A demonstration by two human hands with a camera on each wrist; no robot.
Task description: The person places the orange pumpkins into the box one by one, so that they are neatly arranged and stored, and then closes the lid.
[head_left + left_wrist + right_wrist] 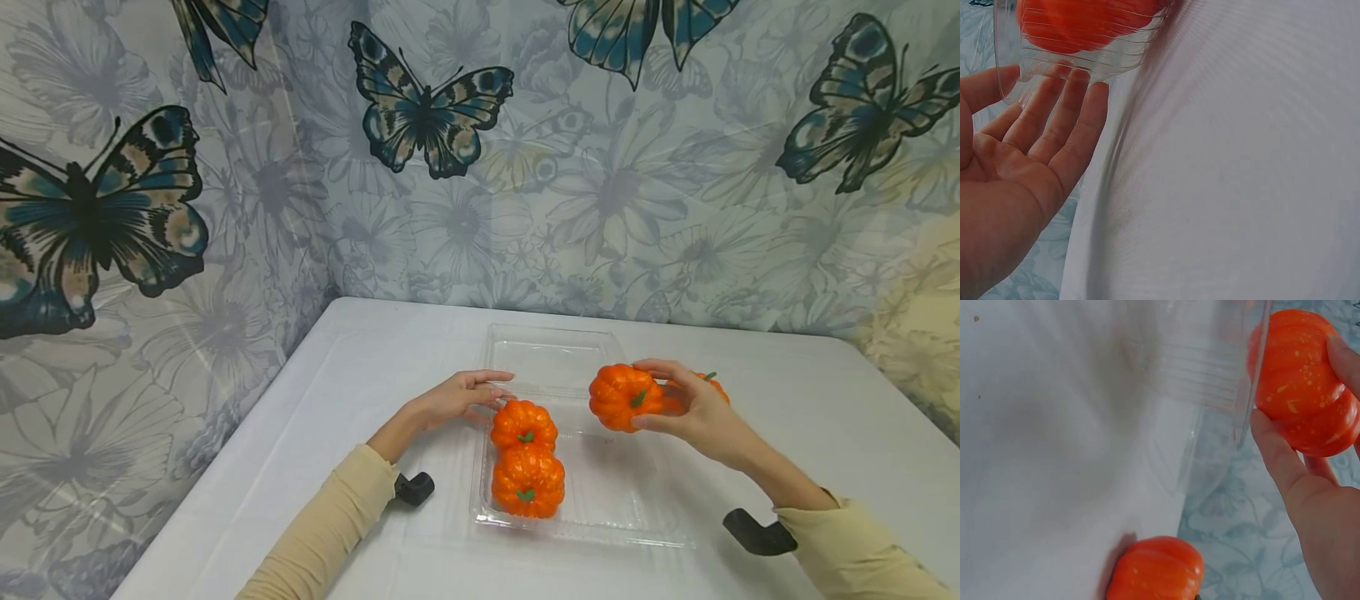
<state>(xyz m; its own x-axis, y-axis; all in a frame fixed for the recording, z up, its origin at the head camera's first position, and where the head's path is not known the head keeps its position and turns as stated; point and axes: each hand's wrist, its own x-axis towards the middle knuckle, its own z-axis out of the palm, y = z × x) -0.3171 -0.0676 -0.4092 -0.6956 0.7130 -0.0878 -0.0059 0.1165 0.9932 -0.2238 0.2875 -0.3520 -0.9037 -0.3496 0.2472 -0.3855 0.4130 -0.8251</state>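
Two small orange pumpkins (pixel 524 425) with green stems sit one before the other along the left side of a clear plastic clamshell container (pixel 600 527). My left hand (pixel 459 397) is at the container's far left corner. In the left wrist view its fingers (pixel 1079 119) are nearly straight and touch the clear wall. My right hand (pixel 701 419) grips another orange pumpkin (pixel 622 397) between thumb and fingers, over the container's far right part. That pumpkin (pixel 1304 381) appears beside the clear rim in the right wrist view. Partly hidden behind my right hand is one more pumpkin (pixel 714 385).
The container's lid (pixel 551 342) lies folded back toward the wall. A white cloth (pixel 390 342) covers the table. Patterned butterfly fabric (pixel 465 217) hangs behind and at the left. Black wrist mounts (pixel 757 533) show at both sleeves.
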